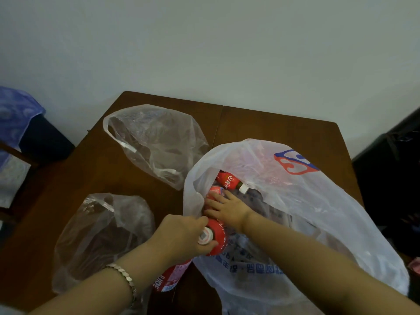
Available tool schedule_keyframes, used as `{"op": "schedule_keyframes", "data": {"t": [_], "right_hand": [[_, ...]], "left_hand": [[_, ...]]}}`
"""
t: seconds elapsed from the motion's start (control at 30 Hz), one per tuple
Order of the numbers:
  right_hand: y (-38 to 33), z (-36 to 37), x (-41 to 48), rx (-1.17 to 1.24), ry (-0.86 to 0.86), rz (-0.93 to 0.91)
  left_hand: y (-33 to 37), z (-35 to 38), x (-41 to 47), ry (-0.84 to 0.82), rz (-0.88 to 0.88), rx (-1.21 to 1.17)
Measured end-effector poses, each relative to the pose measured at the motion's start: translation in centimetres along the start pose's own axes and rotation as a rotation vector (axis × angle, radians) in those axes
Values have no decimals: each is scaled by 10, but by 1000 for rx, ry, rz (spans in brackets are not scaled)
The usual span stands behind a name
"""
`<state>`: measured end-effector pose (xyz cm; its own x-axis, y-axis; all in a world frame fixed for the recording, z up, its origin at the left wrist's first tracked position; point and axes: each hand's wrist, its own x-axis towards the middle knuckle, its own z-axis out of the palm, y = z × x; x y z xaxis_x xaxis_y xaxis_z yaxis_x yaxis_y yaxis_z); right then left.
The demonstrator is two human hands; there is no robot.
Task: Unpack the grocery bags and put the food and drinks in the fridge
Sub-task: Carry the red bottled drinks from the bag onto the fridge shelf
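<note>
Printed bag (295,178) open; red bottle (216,237) cap-up at mouth, second bottle (228,181) lying inside (white cap); clear bags (156,142) (102,235) slumped

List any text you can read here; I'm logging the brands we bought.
Nothing reads clearly enough to quote.
Upper bottle: white script on red label, blurred.
Held bottle: white label characters, blurred.
Printed bag: blue characters, blurred; blue-and-red logo, no letters.

Three bags (156,142), three bottles (228,180) (at least)
</note>
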<state>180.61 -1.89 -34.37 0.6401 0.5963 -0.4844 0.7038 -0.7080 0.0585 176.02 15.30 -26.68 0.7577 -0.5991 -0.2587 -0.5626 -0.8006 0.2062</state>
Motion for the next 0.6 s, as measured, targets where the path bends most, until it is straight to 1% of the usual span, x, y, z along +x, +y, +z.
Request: {"op": "schedule_keyframes", "data": {"t": [0.1, 0.2, 0.27, 0.3, 0.37, 0.47, 0.53, 0.6], "right_hand": [[-10, 2, 10, -86, 22, 62], [-8, 4, 2, -192, 13, 116], [-4, 5, -8, -184, -14, 122], [-3, 7, -13, -135, -46, 142], [-1, 16, -27, 91, -94, 270], [3, 34, -58, 524, -92, 491], [1, 43, -81, 740, -58, 573], [-4, 48, -99, 954, 29, 643]], "left_hand": [[-2, -6, -5, -47, -5, 17], [-3, -11, -7, -48, -20, 39], [-3, -11, -8, -54, -20, 44], [-3, -10, -8, -61, -19, 42], [-1, -6, -7, -83, -8, 38], [1, 0, -6, -107, 3, 40], [4, 3, -4, -113, 12, 50], [9, 5, -3, -123, 14, 57]]}}
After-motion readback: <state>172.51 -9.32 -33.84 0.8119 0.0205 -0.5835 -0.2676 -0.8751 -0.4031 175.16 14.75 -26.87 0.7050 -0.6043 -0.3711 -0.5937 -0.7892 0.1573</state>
